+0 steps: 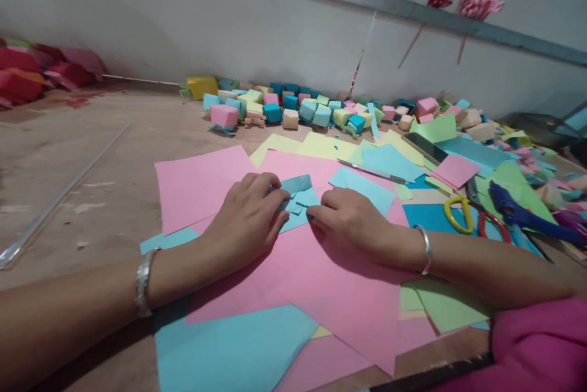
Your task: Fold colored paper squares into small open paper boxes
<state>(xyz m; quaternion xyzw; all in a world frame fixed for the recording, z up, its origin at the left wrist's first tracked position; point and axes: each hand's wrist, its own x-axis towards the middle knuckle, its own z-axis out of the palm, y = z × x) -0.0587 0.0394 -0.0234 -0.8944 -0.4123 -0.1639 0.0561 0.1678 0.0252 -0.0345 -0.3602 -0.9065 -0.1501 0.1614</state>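
A small blue folded paper piece [297, 197] lies on a spread of pink sheets [321, 269] in the middle of the table. My left hand [247, 221] presses on its left side with the fingers curled over the paper. At the piece's right edge my right hand [351, 221] pinches the fold with bent fingers. Both wrists carry a silver bangle.
Many small coloured paper cubes [316, 112] line the far edge by the wall. Loose blue, yellow and green sheets, a craft knife [371, 170], yellow-handled scissors [463, 213], a blue tool [532, 216] and a phone [424, 147] lie to the right. A metal strip [59, 196] crosses the left.
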